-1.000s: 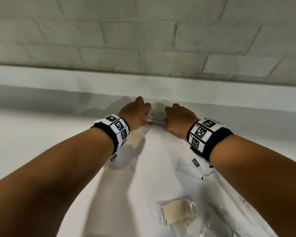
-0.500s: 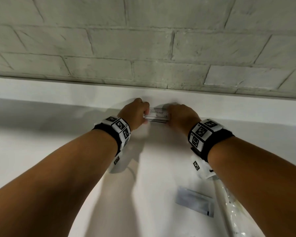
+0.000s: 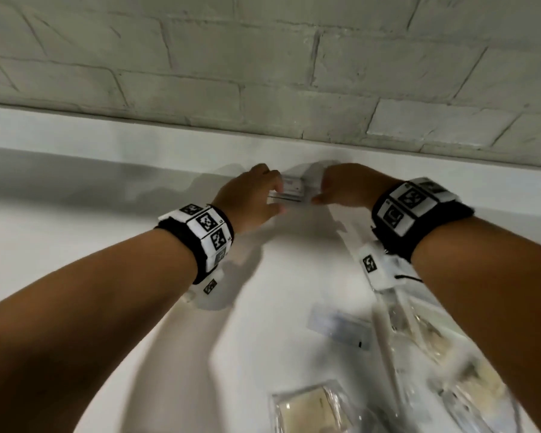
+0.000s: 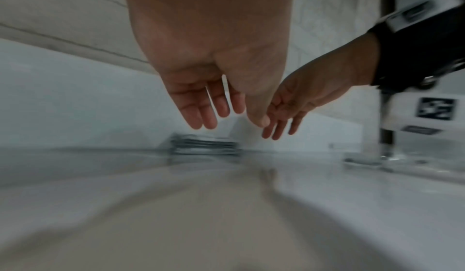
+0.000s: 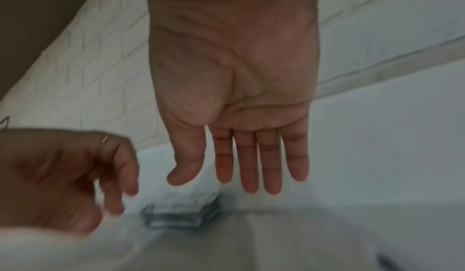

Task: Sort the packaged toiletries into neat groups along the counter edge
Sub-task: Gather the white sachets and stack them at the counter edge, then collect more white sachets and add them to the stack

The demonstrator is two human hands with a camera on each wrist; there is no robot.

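Lying nearest the viewer on the white glossy tabletop (image 3: 75, 232) is one clear plastic packet holding a pale beige bar (image 3: 308, 409), and to its right a blurred heap of clear crinkled wrappers (image 3: 444, 370) whose number cannot be counted under the right forearm. A little farther on rests one flat pale-grey sachet with a small dark mark at its corner (image 3: 338, 329), apart from the packet. Two bare forearms reach forward over these, each wearing a black wristband with black-and-white square markers (image 3: 206, 232). At the far edge, against the low white upstand, sits one small stack of flat white-and-silver packaged toiletries (image 3: 289, 192); the wrist views show several thin layers, too blurred to count. The left hand (image 3: 250, 198) hovers just left of the stack and the right hand (image 3: 347, 185) just right of it, both wide and relaxed with fingers extended, holding nothing. Whether the fingertips touch the stack cannot be told. One chrome tap stem (image 4: 385, 116) rises at the right of the left wrist view. Behind the upstand stands a wall of white-painted brick (image 3: 263, 73).
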